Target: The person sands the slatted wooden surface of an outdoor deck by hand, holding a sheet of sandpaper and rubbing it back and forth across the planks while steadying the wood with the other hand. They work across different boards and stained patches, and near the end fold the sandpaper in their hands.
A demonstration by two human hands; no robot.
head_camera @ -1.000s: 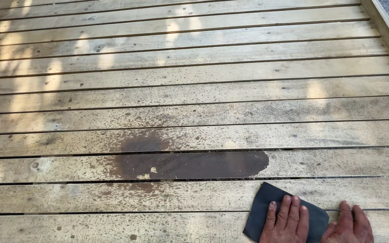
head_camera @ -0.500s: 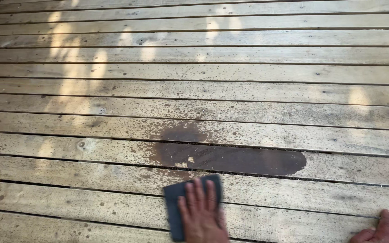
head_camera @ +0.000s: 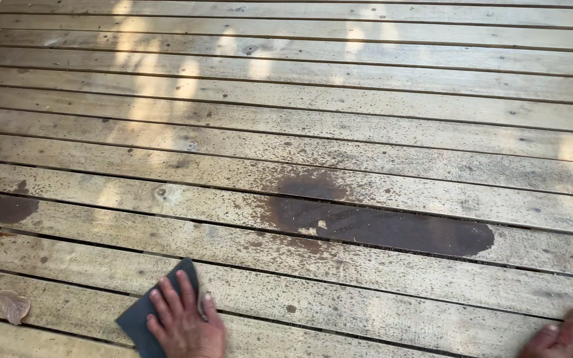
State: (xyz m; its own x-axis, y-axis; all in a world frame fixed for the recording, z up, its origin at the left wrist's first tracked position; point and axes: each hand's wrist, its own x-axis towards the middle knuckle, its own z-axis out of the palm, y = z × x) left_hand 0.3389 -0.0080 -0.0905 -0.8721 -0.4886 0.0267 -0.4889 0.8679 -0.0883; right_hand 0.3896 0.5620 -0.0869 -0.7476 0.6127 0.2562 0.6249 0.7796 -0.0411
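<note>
i see my left hand pressed flat, fingers spread open, on a dark blue-grey rectangular sanding sheet lying on the weathered wooden deck boards near the bottom edge. the sheet's long axis runs diagonally, its upper corner pointing up and to the right. my right hand rests on the boards at the lower right corner; i cannot tell how its fingers are set. a long dark brown stain lies along a board, well apart from the sheet.

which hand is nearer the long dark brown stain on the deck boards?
Left. The left hand, pressing a dark grey sanding sheet, sits below-left of the long dark brown stain. The right hand rests at the bottom-right corner, a bit farther.
</note>
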